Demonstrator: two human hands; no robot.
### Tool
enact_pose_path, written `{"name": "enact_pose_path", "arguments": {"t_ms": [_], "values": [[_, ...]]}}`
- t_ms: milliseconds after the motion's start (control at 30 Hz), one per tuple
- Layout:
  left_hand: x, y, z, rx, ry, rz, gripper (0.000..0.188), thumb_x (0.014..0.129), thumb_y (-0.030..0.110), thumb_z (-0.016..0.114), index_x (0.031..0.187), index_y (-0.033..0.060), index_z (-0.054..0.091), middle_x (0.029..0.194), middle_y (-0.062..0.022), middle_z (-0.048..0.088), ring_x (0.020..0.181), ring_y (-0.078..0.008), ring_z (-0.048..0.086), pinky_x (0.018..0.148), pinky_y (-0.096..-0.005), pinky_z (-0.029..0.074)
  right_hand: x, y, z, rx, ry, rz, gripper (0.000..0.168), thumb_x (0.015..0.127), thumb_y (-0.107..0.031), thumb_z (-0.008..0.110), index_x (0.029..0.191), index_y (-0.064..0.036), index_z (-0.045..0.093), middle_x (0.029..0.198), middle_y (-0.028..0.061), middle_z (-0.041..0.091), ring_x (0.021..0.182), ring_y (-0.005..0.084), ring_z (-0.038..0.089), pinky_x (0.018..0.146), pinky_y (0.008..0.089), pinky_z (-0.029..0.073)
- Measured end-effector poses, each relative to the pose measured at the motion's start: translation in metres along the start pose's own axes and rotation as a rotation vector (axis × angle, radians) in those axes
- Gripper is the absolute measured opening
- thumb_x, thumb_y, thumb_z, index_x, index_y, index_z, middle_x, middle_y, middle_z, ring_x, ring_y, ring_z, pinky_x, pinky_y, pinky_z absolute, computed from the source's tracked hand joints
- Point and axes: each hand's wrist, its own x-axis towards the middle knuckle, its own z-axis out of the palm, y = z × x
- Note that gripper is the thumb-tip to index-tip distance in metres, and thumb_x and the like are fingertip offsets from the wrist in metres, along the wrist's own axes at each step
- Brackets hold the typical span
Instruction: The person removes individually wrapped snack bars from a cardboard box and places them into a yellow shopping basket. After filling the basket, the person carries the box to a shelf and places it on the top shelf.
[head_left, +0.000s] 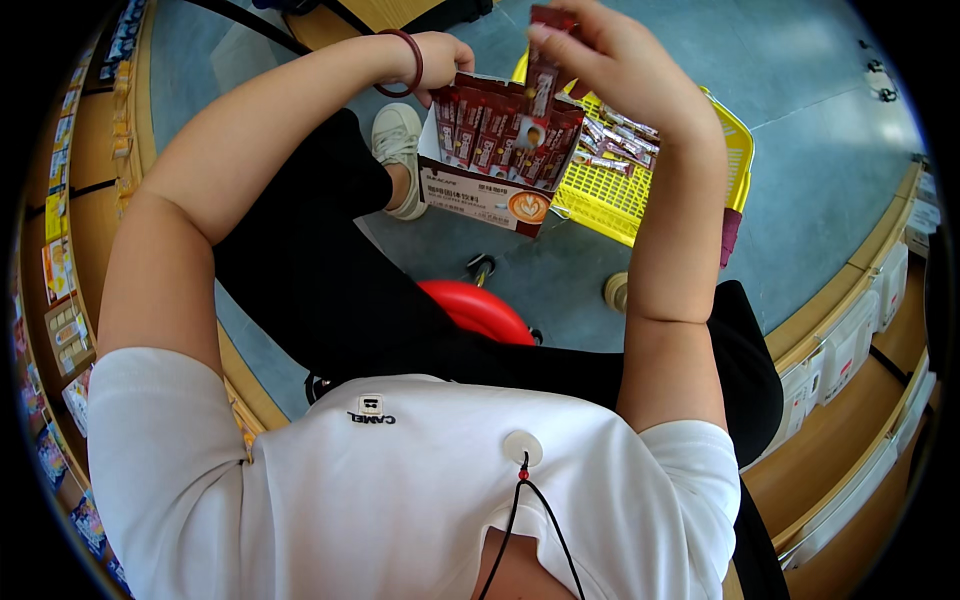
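Note:
An open cardboard box of coffee sachets (465, 199) is in front of me at the top middle, with writing and a coffee cup picture on its side. Rows of dark red stick sachets (480, 124) stand upright inside it. My left hand (444, 60) grips the box at its far left corner; its fingertips are partly hidden. Between the thumb and fingers of my right hand (611, 64) is a dark red stick sachet (541, 90), held upright over the right part of the box. The sachet's lower end overlaps the packed ones in view.
A yellow plastic basket (604, 206) stands right of the box, with several loose stick sachets (619, 142) in it. Below lies a red round seat (476, 307) with castors. Stocked shelves curve along the left (105, 247) and right (847, 480).

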Motion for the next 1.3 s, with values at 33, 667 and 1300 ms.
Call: {"name": "enact_pose_path", "arguments": {"t_ms": [33, 667, 1300], "values": [[0.0, 0.001, 0.0, -0.001, -0.001, 0.003, 0.017, 0.083, -0.002, 0.046, 0.096, 0.0057, 0.055, 0.085, -0.0051, 0.06, 0.078, -0.014, 0.061, 0.06, -0.0279, 0.054, 0.0, 0.004, 0.005, -0.019, -0.035, 0.005, 0.032, 0.087, -0.03, 0.058, 0.099, 0.0, 0.06, 0.079, 0.0096, 0.063, 0.068, 0.0173, 0.061, 0.061, 0.0289, 0.049], [-0.003, 0.0, 0.0, -0.004, -0.013, -0.01, 0.014, 0.083, -0.001, 0.047, 0.093, 0.0063, 0.054, 0.08, -0.0045, 0.059, 0.069, -0.0129, 0.06, 0.057, -0.0266, 0.053, 0.011, 0.002, 0.05, -0.441, -0.464, 0.236, 0.022, 0.074, -0.019, 0.063, 0.088, -0.003, 0.069, 0.088, 0.017, 0.066, 0.083, 0.0304, 0.064, 0.075, 0.0387, 0.052], [-0.002, 0.002, -0.001, -0.016, -0.021, -0.014, 0.014, 0.084, -0.001, 0.047, 0.094, 0.0059, 0.053, 0.081, -0.0049, 0.059, 0.069, -0.0133, 0.061, 0.058, -0.027, 0.053, 0.011, 0.02, 0.041, -0.405, -0.376, 0.228, 0.014, 0.07, -0.013, 0.068, 0.079, -0.003, 0.067, 0.073, 0.0125, 0.065, 0.068, 0.0248, 0.063, 0.063, 0.0339, 0.049]]}}
